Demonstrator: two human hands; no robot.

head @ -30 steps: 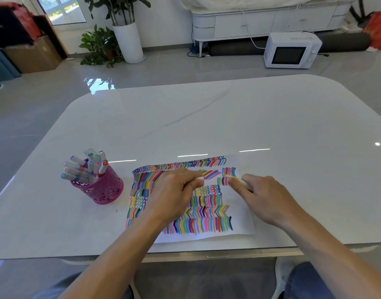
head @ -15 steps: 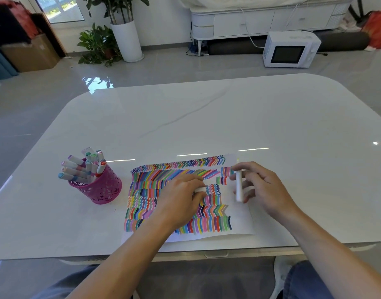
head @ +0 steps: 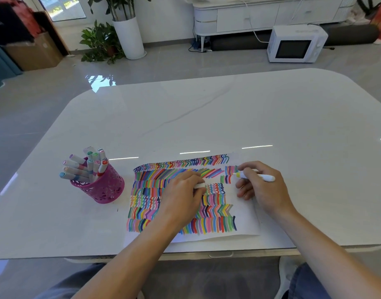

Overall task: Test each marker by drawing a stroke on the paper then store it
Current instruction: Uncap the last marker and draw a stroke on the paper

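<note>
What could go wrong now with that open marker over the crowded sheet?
The marker in the right hand points at a crowded corner of the paper; a new stroke might overlap old ones and be hard to judge. The paper's edge is close, so ink could land on the white table. The cap pinched in the left hand could slip away.

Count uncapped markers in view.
1: white marker in the right hand, yellow tip at the paper's upper right. Those in the pink holder show caps; some may be hidden.

pink holder (head: 103,188), rainbow-striped paper (head: 245,225), white marker (head: 260,176)
</note>
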